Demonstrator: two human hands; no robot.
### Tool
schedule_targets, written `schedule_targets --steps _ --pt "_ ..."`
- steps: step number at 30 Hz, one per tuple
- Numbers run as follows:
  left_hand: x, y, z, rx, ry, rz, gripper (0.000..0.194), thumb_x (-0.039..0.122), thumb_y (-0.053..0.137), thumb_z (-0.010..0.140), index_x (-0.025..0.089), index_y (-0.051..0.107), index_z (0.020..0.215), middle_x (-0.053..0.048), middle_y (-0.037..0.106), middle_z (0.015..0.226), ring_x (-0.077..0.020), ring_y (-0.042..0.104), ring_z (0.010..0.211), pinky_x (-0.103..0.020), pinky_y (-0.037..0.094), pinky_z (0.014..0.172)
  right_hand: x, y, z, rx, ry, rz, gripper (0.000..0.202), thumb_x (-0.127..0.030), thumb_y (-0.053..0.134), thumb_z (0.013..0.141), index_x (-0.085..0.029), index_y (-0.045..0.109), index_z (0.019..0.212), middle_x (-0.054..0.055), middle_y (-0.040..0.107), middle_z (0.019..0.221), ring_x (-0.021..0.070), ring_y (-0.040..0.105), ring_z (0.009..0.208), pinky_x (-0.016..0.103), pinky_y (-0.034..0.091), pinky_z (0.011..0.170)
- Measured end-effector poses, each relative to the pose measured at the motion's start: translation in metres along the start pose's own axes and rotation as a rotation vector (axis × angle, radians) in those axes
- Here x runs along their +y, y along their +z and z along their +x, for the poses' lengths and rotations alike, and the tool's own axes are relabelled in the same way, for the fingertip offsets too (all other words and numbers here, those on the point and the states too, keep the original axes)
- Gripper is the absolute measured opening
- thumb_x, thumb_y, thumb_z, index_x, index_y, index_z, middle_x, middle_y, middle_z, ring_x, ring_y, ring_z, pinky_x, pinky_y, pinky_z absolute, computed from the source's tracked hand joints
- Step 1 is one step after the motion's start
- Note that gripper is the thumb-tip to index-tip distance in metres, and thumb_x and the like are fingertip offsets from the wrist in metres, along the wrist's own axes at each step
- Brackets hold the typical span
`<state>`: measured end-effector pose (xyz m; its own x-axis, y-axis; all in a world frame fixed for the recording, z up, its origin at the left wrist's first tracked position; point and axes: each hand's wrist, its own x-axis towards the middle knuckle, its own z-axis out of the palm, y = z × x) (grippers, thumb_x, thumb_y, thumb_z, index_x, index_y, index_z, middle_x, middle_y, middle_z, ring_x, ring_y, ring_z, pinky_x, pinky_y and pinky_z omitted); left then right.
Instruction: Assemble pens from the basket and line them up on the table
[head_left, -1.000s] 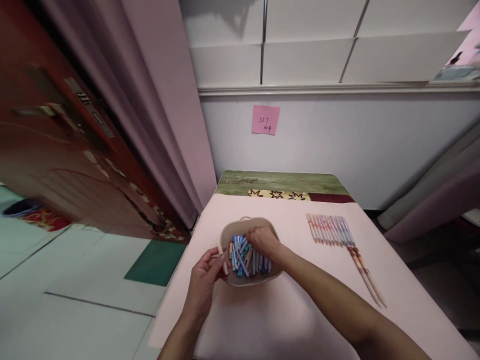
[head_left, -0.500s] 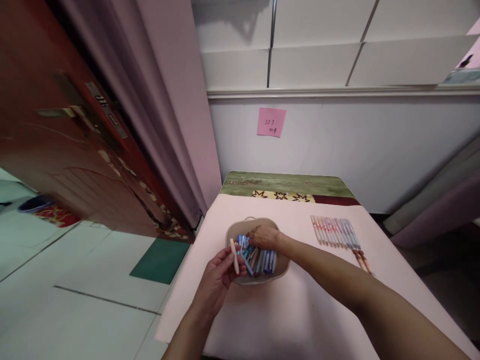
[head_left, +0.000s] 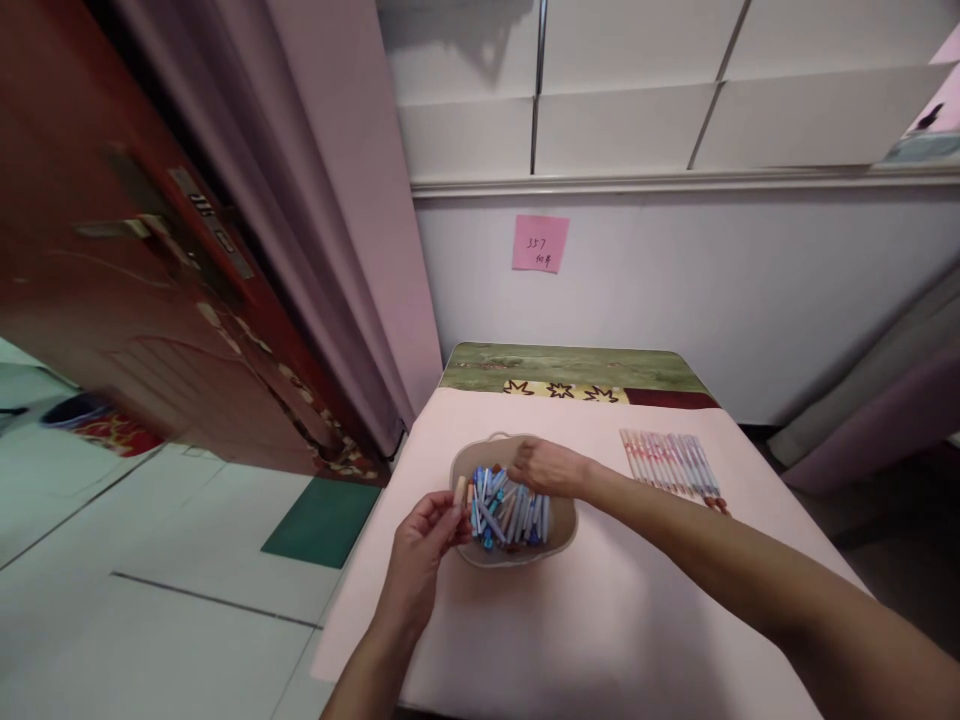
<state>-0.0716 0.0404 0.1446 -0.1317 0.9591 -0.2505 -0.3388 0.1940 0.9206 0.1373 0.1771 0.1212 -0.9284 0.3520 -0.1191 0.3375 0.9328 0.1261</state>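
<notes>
A beige basket (head_left: 501,559) on the pink-covered table holds many pens (head_left: 517,515), mostly blue and grey, lying in a jumble. My left hand (head_left: 429,530) is at the basket's left rim, its fingers closed on a pale cream pen (head_left: 459,492) held upright. Over the basket's back right part is my right hand (head_left: 546,468), fingers curled together above the pens; whether something is in them is too small to tell. To the right, a row of pens (head_left: 666,462) lies side by side, reddish to bluish, with brown ones at its near end, partly behind my right forearm.
The table (head_left: 480,640) stands against a white wall bearing a pink note (head_left: 540,243). Its green patterned far edge (head_left: 570,365) is uncovered. At the left are a reddish-brown door (head_left: 150,270), a purple curtain (head_left: 330,200) and a green mat (head_left: 321,520) on the floor.
My right hand has lifted slightly and moved right, uncovering more pens in the basket. My left hand has shifted a little left with the cream pen.
</notes>
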Motion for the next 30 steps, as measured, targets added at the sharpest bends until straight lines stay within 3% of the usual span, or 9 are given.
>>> schedule_targets --steps 3,6,10,19,24,30 --pt "-0.005 0.01 0.002 -0.021 0.009 0.07 0.03 0.031 0.079 0.065 0.015 0.067 0.086 -0.001 0.067 0.075 -0.0118 0.06 0.063 -0.024 0.05 0.063 -0.007 -0.018 -0.032 0.328 0.275 0.345 0.015 -0.02 0.051 0.086 -0.017 0.064 0.092 0.008 0.069 0.086 0.0173 0.062 0.081 0.029 0.043 0.077" --pt "-0.01 0.023 0.005 -0.037 0.001 0.097 0.03 0.032 0.08 0.062 0.015 0.068 0.084 0.0 0.067 0.074 -0.0112 0.059 0.062 -0.023 0.05 0.062 -0.022 -0.03 -0.056 0.689 0.615 0.825 0.014 -0.024 0.051 0.085 -0.018 0.063 0.089 0.001 0.066 0.072 0.0122 0.058 0.062 0.022 0.042 0.059" --pt "-0.016 0.036 0.009 -0.057 0.008 0.113 0.03 0.033 0.08 0.061 0.015 0.068 0.083 0.0 0.066 0.073 -0.0105 0.058 0.06 -0.022 0.05 0.059 -0.045 -0.043 -0.069 0.933 0.759 1.24 0.022 -0.035 0.058 0.083 -0.015 0.064 0.088 -0.002 0.058 0.06 0.0104 0.051 0.052 0.02 0.037 0.049" --pt "-0.011 0.039 0.004 -0.059 0.042 0.173 0.027 0.033 0.077 0.065 0.015 0.068 0.083 0.0 0.066 0.074 -0.011 0.058 0.062 -0.023 0.05 0.061 -0.058 -0.06 -0.072 0.972 0.824 1.103 0.013 -0.027 0.06 0.079 -0.016 0.066 0.082 -0.003 0.057 0.058 0.0088 0.046 0.05 0.019 0.033 0.047" --pt "-0.012 0.035 0.005 -0.082 0.075 0.21 0.026 0.033 0.076 0.066 0.015 0.068 0.083 -0.001 0.067 0.075 -0.0111 0.058 0.062 -0.023 0.048 0.061 -0.06 -0.061 -0.073 0.927 0.797 1.07 0.01 -0.022 0.058 0.077 -0.016 0.065 0.08 -0.003 0.059 0.058 0.0087 0.048 0.049 0.018 0.034 0.047" --pt "-0.011 0.036 0.002 -0.197 0.119 0.275 0.021 0.033 0.073 0.071 0.016 0.069 0.082 -0.002 0.068 0.077 -0.0152 0.061 0.07 -0.025 0.052 0.064 -0.059 -0.065 -0.074 0.818 0.752 1.09 0.012 -0.019 0.056 0.077 -0.016 0.067 0.082 -0.004 0.059 0.057 0.008 0.047 0.049 0.018 0.034 0.047"
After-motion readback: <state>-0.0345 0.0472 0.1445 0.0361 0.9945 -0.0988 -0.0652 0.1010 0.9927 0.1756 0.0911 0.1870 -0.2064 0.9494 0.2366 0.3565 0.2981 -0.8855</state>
